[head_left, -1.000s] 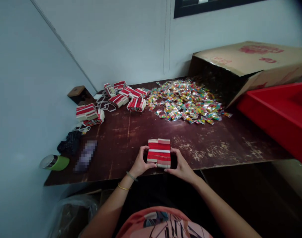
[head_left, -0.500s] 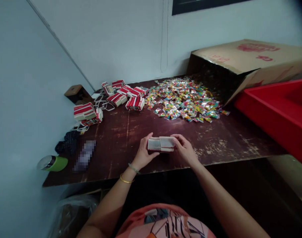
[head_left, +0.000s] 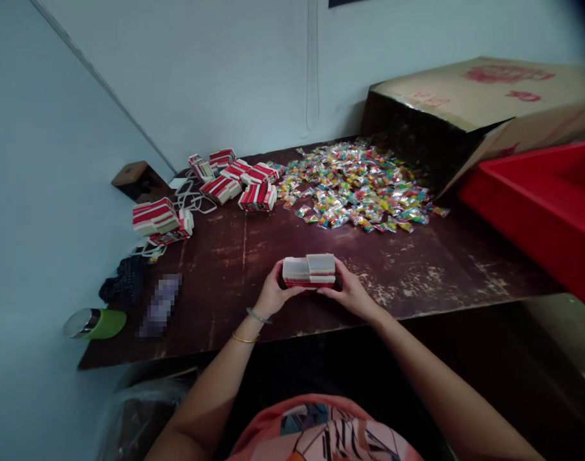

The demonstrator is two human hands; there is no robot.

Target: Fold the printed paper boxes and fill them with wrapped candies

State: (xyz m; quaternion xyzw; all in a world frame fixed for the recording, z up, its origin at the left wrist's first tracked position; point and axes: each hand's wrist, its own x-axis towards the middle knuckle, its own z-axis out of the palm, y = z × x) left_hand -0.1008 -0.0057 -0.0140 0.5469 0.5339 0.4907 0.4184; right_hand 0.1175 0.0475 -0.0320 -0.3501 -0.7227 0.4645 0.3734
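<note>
Both my hands hold one stack of flat red-and-white cartons (head_left: 309, 270) just above the near edge of the dark wooden table (head_left: 254, 256). My left hand (head_left: 272, 293) grips its left end and my right hand (head_left: 350, 291) its right end. The stack lies with its pale edges facing me. Further back lies a heap of colourful wrapped candies (head_left: 357, 186). More bundles of the same red-and-white cartons (head_left: 237, 182) lie at the back left, with one bundle (head_left: 154, 216) nearer the left edge.
A big cardboard box (head_left: 470, 109) lies tipped on its side behind the candies. A red plastic tray (head_left: 542, 205) stands at the right. White rubber bands (head_left: 194, 200), a dark cloth (head_left: 124, 282), a green cup (head_left: 95, 323) and a wooden block (head_left: 134, 179) sit along the left.
The stack showed its red face a second ago; I have turned it so its pale edges face me, and it now sits slightly lifted and nearer the table edge.
</note>
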